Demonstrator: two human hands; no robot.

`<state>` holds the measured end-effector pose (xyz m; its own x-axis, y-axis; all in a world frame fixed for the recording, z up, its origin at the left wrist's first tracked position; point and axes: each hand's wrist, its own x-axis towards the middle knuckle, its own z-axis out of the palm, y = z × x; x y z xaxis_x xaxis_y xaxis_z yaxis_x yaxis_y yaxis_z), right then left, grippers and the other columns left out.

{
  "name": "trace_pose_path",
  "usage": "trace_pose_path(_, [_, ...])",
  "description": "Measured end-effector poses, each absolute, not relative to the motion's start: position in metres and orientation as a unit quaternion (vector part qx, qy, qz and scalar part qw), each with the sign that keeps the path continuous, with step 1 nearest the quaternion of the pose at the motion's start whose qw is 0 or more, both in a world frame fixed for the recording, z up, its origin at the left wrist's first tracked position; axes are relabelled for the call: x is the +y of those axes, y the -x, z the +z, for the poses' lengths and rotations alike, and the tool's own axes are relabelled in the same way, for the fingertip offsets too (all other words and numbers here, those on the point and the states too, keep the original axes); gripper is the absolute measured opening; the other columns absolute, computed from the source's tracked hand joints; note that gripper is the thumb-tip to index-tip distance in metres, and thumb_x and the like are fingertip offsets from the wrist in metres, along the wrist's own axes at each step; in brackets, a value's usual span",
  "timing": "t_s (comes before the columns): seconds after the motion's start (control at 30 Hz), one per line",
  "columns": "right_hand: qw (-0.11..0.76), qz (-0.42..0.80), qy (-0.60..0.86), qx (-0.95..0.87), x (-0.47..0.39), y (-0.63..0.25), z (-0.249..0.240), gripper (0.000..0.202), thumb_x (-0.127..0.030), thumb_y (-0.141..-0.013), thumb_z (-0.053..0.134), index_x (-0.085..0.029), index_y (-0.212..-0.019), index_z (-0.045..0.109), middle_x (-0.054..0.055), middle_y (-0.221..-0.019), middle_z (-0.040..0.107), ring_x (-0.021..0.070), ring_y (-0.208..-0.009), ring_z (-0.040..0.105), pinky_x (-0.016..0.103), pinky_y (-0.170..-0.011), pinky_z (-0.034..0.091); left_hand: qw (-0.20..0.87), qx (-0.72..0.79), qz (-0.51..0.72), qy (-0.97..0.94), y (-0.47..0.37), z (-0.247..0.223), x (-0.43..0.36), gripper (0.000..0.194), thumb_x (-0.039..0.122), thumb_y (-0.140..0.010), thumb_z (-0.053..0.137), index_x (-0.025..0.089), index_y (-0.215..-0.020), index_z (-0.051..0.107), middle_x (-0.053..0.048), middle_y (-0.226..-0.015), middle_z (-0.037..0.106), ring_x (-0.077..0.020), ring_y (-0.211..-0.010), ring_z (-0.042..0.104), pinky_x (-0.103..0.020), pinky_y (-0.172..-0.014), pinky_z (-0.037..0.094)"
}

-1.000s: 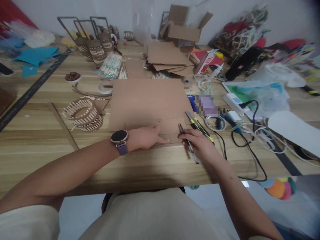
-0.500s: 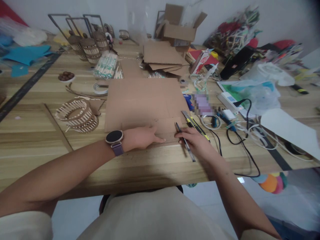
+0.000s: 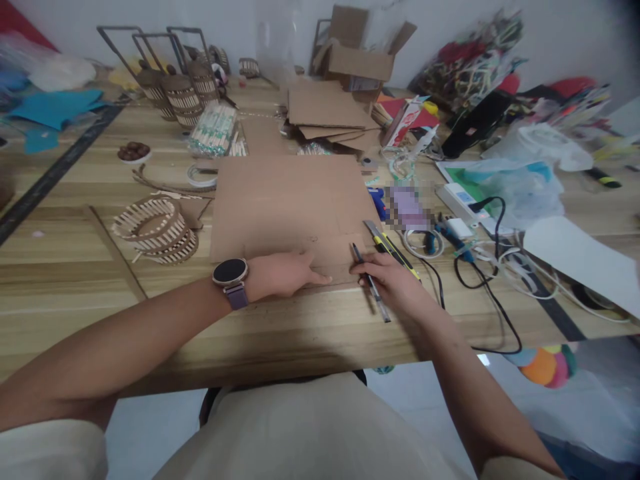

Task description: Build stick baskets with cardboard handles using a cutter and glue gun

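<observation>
A flat sheet of brown cardboard [image 3: 285, 200] lies in front of me near the table's front edge. My left hand [image 3: 285, 273] rests on its near edge, fingers stretched out and pointing right; a watch [image 3: 231, 273] is on that wrist. Held between the fingers of my right hand [image 3: 390, 280] is a slim pen [image 3: 371, 283], its dark end pointing away from me over the cardboard's near right corner. Right beside that hand lies a yellow and black utility knife [image 3: 393, 250].
To the left stands a round stick-and-cardboard basket [image 3: 155, 230], with a cardboard strip [image 3: 114, 252] beside it. Cables [image 3: 490, 280], a power strip [image 3: 460, 203] and a phone-like blurred item [image 3: 409, 207] lie right. Stacked cardboard [image 3: 325, 107] and an open box [image 3: 357, 63] are behind.
</observation>
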<state>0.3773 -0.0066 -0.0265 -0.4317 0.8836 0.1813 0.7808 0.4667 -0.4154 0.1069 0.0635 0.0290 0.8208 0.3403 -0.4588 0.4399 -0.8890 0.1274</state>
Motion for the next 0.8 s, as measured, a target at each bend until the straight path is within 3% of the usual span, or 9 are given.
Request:
trace_pose_path(0.43, [0.192,0.126,0.495,-0.838,-0.006,-0.377,-0.028,0.024,-0.013,-0.090,0.058,-0.026,-0.101,0.074,0.009,-0.104,0.070,0.0267,-0.101,0.064,0.040,-0.087,0.053,0.120,0.205,-0.204,-0.950,-0.103,0.027,0.065,0.072,0.009,-0.093,0.048,0.048,-0.153,0.036,-0.010,-0.119,0.060,-0.0205,-0.083,0.061,-0.027,-0.070,0.041])
trace_pose_path(0.6, [0.187,0.121,0.494,-0.840,-0.006,-0.377,-0.028,0.024,-0.013,-0.090,0.056,-0.025,-0.101,0.074,0.010,-0.106,0.070,0.0269,-0.101,0.063,0.039,-0.085,0.052,0.114,0.207,-0.247,-0.940,-0.107,0.041,0.067,0.087,0.006,-0.086,0.061,0.051,-0.154,0.031,-0.006,-0.122,0.059,-0.0185,-0.083,0.058,-0.025,-0.069,0.038])
trace_pose_path(0.8, [0.191,0.124,0.489,-0.842,-0.006,-0.377,-0.028,0.024,-0.012,-0.090,0.056,-0.023,-0.102,0.073,0.010,-0.102,0.069,0.0262,-0.099,0.064,0.039,-0.084,0.053,0.133,0.228,-0.257,-0.930,-0.112,0.049,0.068,0.083,-0.001,-0.089,0.050,0.054,-0.150,0.035,-0.004,-0.129,0.061,-0.0150,-0.078,0.058,-0.025,-0.070,0.039])
